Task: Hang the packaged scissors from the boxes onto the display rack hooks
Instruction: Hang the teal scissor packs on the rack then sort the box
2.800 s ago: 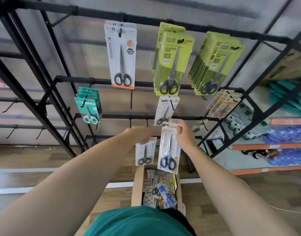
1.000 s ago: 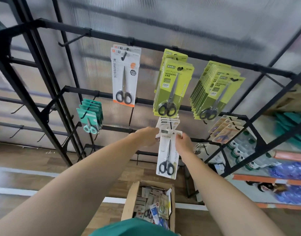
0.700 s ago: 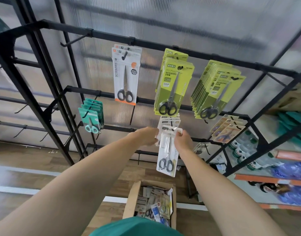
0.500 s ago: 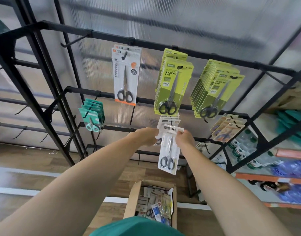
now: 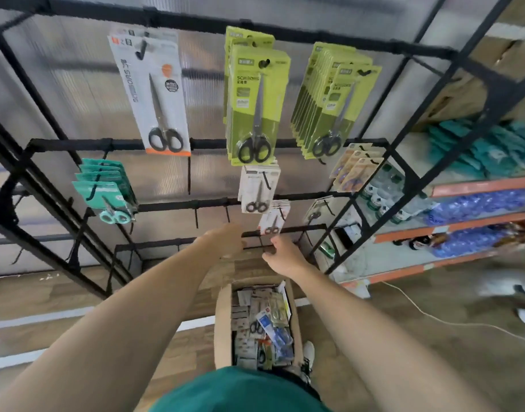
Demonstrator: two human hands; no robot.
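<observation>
On the far left of the black display rack (image 5: pixel 59 200) hangs a small stack of teal packs (image 5: pixel 106 194) with little mint-handled scissors. To the right and higher, a white pack (image 5: pixel 154 93) of long black-handled scissors hangs tilted on a top hook. Next come two stacks of green packs (image 5: pixel 256 105) on the top bar, the second stack (image 5: pixel 334 99) much thicker. Under the first green stack hang white scissor packs (image 5: pixel 258 188) on a middle hook, and just below them a smaller group of white packs (image 5: pixel 273 220).

Both hands are raised in front of the lower bar and hold nothing. The left hand (image 5: pixel 222 240) has loosely bent fingers, near the bar. The right hand (image 5: pixel 282 254) is relaxed and spread, just under the small white packs; I cannot tell if it touches them.

Below, between the arms, an open cardboard box (image 5: pixel 224 319) on the wooden floor is full of mixed scissor packs (image 5: pixel 264 322). Far right, shelves (image 5: pixel 463 188) carry water bottles.
</observation>
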